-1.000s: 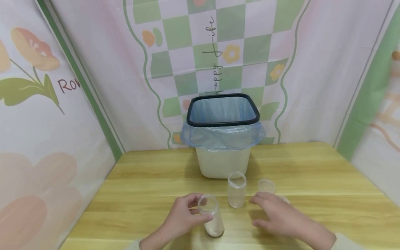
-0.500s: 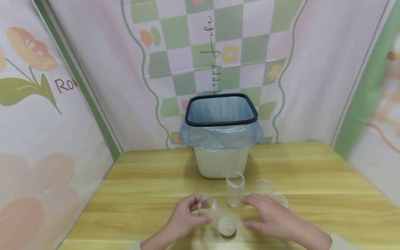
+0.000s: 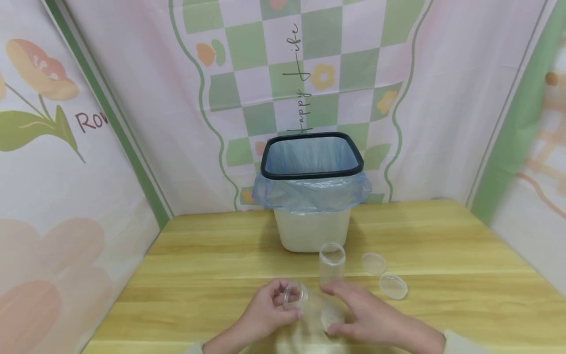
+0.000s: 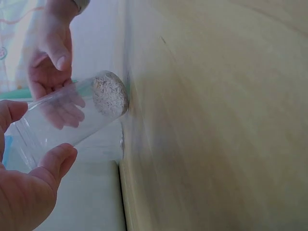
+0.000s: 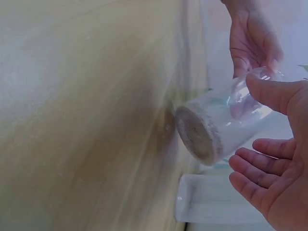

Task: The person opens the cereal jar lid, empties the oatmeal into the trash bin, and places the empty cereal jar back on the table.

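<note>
A clear plastic jar with pale, rice-like grains at its bottom is tilted, its mouth toward my left hand. That hand grips it near the rim between thumb and fingers. Around the jar's base end, my right hand is held with fingers spread and mostly straight. In the right wrist view its thumb overlaps the jar; whether it touches I cannot tell. A second clear jar stands upright just behind, its base partly hidden by the right hand.
Two clear round lids, one farther back and one nearer, lie right of the standing jar. Behind is a cream bin with a black rim and blue bag, on a wooden table. Patterned curtains enclose the table.
The jar in my left hand has tilted from nearly upright, its base swinging right. My right hand has moved left from beside the lids to the jar's base, uncovering the lids.
</note>
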The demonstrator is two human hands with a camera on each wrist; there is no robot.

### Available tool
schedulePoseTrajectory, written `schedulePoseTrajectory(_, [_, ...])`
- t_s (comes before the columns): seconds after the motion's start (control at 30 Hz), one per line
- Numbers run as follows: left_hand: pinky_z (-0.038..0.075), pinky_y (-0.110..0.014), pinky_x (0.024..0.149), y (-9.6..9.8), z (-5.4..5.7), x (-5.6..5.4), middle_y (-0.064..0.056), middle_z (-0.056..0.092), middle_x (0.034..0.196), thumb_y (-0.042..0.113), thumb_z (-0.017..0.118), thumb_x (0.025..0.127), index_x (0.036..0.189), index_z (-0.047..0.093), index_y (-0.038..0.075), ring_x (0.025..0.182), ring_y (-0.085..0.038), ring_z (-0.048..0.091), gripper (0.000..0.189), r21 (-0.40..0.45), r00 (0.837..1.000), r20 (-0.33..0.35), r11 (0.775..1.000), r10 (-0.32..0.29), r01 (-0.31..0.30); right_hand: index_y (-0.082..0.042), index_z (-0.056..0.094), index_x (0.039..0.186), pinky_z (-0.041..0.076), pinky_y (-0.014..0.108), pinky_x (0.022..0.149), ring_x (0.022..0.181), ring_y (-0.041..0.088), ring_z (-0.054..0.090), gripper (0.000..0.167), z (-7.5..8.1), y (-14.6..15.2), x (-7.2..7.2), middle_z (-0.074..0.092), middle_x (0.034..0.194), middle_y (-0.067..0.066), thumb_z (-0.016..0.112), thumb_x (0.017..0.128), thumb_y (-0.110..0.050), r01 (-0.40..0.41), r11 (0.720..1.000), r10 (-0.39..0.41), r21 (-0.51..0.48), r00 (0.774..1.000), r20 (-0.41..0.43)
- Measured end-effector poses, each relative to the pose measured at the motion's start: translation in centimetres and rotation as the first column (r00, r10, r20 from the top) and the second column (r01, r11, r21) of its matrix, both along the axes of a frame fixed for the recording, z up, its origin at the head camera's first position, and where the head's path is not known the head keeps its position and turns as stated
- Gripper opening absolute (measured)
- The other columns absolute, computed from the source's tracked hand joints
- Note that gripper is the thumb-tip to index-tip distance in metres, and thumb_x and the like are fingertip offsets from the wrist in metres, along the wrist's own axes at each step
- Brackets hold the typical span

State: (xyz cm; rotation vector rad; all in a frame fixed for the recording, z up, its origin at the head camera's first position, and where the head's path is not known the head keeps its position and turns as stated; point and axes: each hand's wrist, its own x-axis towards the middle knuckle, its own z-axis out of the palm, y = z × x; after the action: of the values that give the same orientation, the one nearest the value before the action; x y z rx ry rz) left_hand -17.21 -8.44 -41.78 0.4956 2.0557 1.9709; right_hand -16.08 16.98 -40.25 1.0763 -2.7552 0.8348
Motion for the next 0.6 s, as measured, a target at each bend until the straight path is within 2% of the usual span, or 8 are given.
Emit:
schedulePoseTrajectory(0.07, [0.054,-0.027,0.084,0.0,0.0,0.0,-0.009,0.063,0.109,-0.006,0.074,0.074,0.115,0.056,-0.006,0.106,-0.029,0.062,0.045,0.003,1.000,0.012,1.000,-0.004,0.004,-0.001,0.053,0.132,0.045,0.054,0.095,0.117,0.033,0.054,0.074,-0.3,-0.1,-0.2,0.058,0.130,0.011,0.072,0.081,-0.051,-0.017,1.000,0.017,-0.007,1.000,0.007])
schedulePoseTrajectory(0.27, [0.055,-0.027,0.082,0.1,-0.2,0.3,-0.009,0.062,0.107,-0.009,0.073,0.074,0.114,0.055,-0.007,0.102,-0.026,0.063,0.044,0.027,0.999,0.028,0.999,-0.024,0.023,-0.001,0.053,0.131,0.047,0.049,0.095,0.116,0.029,0.056,0.070,-0.8,-0.6,-0.3,0.057,0.129,0.007,0.078,0.079,-0.039,-0.044,0.999,0.045,-0.015,0.998,0.039])
schedulePoseTrajectory(0.43, [0.055,-0.027,0.082,0.2,-0.1,0.4,-0.010,0.061,0.108,-0.007,0.073,0.074,0.113,0.055,-0.006,0.100,-0.024,0.064,0.043,0.028,0.999,0.034,0.999,-0.040,0.039,0.000,0.052,0.133,0.045,0.050,0.096,0.118,0.032,0.054,0.072,-1.0,-0.7,-0.3,0.057,0.131,0.010,0.079,0.078,-0.038,-0.033,0.999,0.032,0.012,0.998,0.051])
schedulePoseTrajectory(0.6, [0.055,-0.027,0.083,0.4,-0.1,0.2,-0.010,0.061,0.109,-0.006,0.074,0.074,0.113,0.055,-0.005,0.101,-0.024,0.063,0.044,0.024,0.998,0.031,0.999,-0.045,0.045,-0.001,0.052,0.133,0.045,0.051,0.097,0.118,0.031,0.054,0.072,-1.2,-0.7,-0.5,0.058,0.129,0.006,0.079,0.078,-0.037,-0.025,0.999,0.024,0.022,0.998,0.054])
